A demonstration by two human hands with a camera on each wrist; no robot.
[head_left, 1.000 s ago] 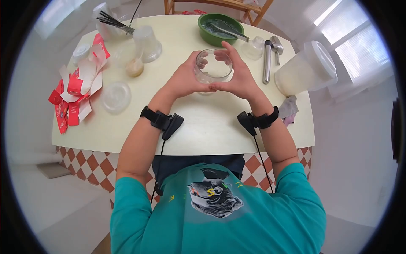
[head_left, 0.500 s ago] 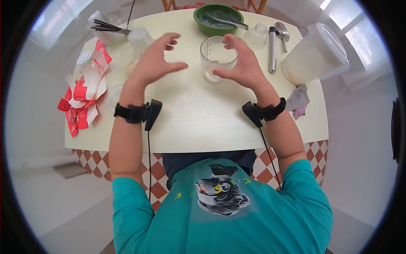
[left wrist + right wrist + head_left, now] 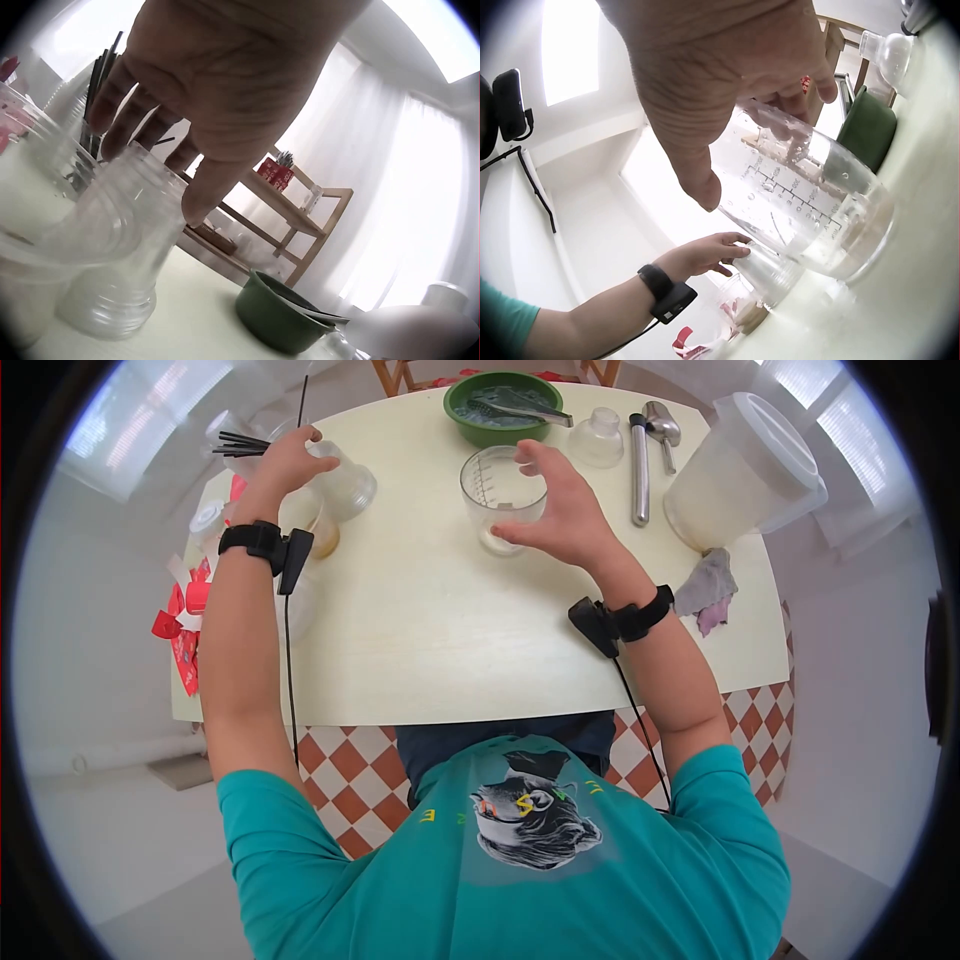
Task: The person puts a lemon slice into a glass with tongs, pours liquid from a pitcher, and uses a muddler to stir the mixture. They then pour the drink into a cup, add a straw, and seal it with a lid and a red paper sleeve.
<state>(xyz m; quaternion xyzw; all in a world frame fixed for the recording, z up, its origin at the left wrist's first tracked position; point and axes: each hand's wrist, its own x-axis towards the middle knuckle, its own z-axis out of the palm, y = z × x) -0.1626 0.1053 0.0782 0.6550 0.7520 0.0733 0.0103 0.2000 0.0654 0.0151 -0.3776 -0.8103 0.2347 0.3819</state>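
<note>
Measuring cup (image 3: 490,498) mouth-up, axis vertical

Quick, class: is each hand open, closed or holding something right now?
Left hand: open, at a clear plastic cup.
Right hand: holding the clear measuring cup.

In the head view, the left forearm (image 3: 238,660) partly hides the red packaging (image 3: 186,660) and the left hand (image 3: 287,465) what seem to be black straws (image 3: 238,446); the measuring cup (image 3: 500,500) bears graduations (image 3: 483,487) unreadably small.
</note>
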